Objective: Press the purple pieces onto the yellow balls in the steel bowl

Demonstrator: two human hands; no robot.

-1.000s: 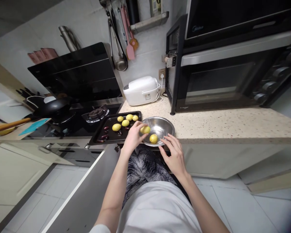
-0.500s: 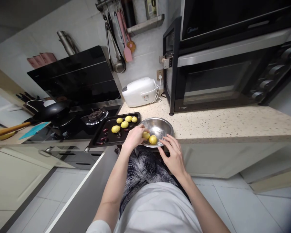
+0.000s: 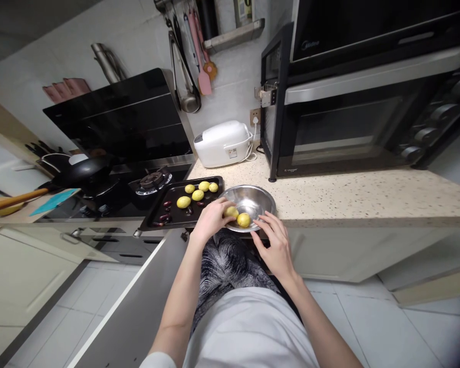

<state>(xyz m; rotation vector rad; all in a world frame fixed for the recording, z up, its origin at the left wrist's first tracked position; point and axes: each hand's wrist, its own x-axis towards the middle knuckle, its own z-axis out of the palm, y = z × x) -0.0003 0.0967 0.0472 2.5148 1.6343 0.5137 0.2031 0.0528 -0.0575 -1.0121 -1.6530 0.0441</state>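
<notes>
My left hand (image 3: pixel 213 220) reaches over the left rim of a shiny metal bowl (image 3: pixel 253 199), its fingers closed on a yellow, oval, potato-like piece (image 3: pixel 230 211). Beside it in the bowl lies another yellow piece (image 3: pixel 244 220). On the bowl's near right rim rests my right hand (image 3: pixel 274 240), thumb outside and fingers curved at the edge, loosely gripping it. Left of the bowl is a black baking tray (image 3: pixel 176 217) bearing several more yellow pieces (image 3: pixel 183 202) and small dark red ovals (image 3: pixel 164 217). My left hand covers the tray's near right corner.
Behind the bowl stands a white appliance (image 3: pixel 224 144) with a cord plugged into the wall. A black oven (image 3: pixel 345 122) occupies the counter (image 3: pixel 368 197) at right. A gas burner (image 3: pixel 153 180) and a black wok (image 3: pixel 82 174) are at left. An open drawer or door (image 3: pixel 138 301) juts out below.
The view has shifted slightly. Both hands stay at the bowl, the left still on its yellow piece; the loose yellow piece beside it has barely moved.
</notes>
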